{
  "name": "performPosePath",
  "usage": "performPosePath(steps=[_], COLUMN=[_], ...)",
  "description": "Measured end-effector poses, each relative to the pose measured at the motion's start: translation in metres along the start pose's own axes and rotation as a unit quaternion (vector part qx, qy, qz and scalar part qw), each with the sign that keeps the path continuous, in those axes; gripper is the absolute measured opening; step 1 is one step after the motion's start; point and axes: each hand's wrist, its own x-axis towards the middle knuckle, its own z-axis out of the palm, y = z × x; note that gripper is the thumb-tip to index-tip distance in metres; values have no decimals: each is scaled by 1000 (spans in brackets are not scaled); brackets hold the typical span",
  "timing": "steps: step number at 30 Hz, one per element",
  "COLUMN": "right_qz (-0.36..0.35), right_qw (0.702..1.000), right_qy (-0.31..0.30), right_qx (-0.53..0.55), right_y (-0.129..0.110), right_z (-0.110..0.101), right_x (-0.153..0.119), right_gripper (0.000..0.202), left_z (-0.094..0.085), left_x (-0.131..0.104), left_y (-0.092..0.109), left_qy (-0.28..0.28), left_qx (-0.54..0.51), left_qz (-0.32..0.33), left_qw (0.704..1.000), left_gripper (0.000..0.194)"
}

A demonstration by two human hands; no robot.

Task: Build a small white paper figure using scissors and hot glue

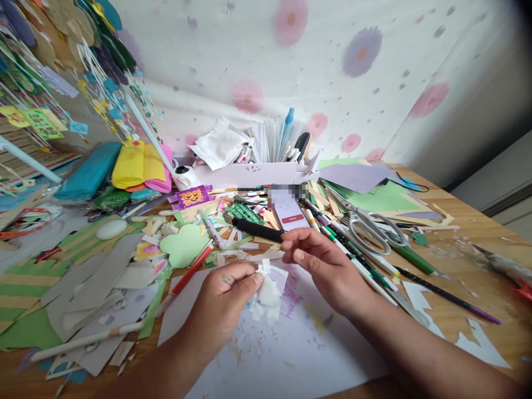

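Observation:
My left hand (230, 292) is closed, its thumb and index finger pinching a small white paper cutout (268, 293) with frayed, layered lower edges. The cutout is held just above a white sheet of paper (266, 360) marked with purple and yellow smudges. To the right of the cutout is my right hand (328, 269), its fingers loosely curved and the thumb apart from them, with nothing visible in it. Behind its fingertips lies a black-handled tool (257, 229); whether they touch it cannot be made out. A green flower-shaped paper (185, 245) and a red marker (191, 270) lie left of the cutout.
Scissors (369, 227) and several pens and markers lie at the right. A phone (286, 208) rests in front of a white box (261, 173) of supplies. Paper scraps (100, 277) cover the left side; a white stand (145, 124) carries hanging paper strings.

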Motion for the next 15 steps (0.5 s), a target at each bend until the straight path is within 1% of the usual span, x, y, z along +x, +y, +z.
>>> performPosePath(steps=[2,3,5,6,8,10,12,13,15], right_qz=[-32,-37,-7,25,92,129,130,122,86], right_qw=[996,992,991,993,995,991,988,989,996], right_qy=[33,45,58,54,22,-24,-50,-52,-34], right_qx=[-81,-111,-124,-106,-41,29,64,59,9], right_y=[-2,-2,0,1,4,7,7,5,-5], right_z=[-1,0,2,3,5,7,9,11,12], right_x=[-1,-2,-3,-4,-4,-5,-5,-5,-4], right_gripper=[11,12,17,21,29,34,34,33,29], left_z=[0,-1,-3,-5,-10,-15,-17,-18,-20], left_x=[1,1,-1,-3,-7,-11,-13,-14,-15], left_y=[-1,0,1,2,6,11,17,19,21], left_qy=[17,25,36,36,21,-13,-46,-56,-61], left_qx=[-60,-89,-119,-110,-40,57,124,143,170], left_qz=[-30,-36,-12,19,108,197,258,278,296], left_qw=[998,995,992,993,993,979,957,948,938], left_gripper=[33,32,32,31,26,20,19,20,21])
